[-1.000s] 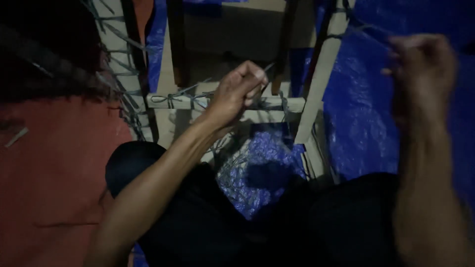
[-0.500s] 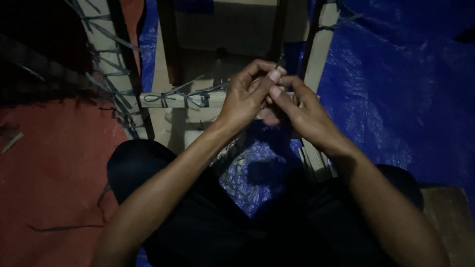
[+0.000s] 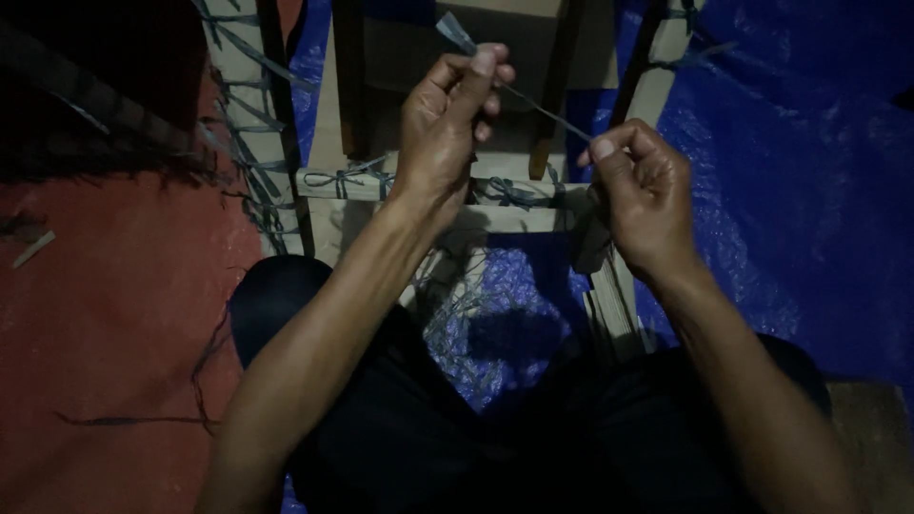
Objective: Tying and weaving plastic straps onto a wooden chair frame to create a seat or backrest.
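My left hand [image 3: 443, 124] pinches one end of a thin grey-blue strip [image 3: 543, 109] between thumb and fingers; the strip's free end sticks up above the fingers. My right hand [image 3: 643, 190] grips the same strip lower down, so it runs taut between both hands. Both hands hover over a pale wooden frame [image 3: 514, 221] whose crossbar is tied with several knots of the same strip. My dark-trousered legs sit on either side of the frame.
A blue tarp [image 3: 790, 190] covers the floor on the right and under the frame. Red floor [image 3: 105, 333] lies on the left with loose strips. Dark wooden slats [image 3: 347, 86] stand behind the crossbar. Another lashed rail [image 3: 243, 105] runs along the left.
My hands, together at the crossbar half a second ago, have drawn apart, the left lifted, stretching the strip between them. A second ago my right hand was raised far right.
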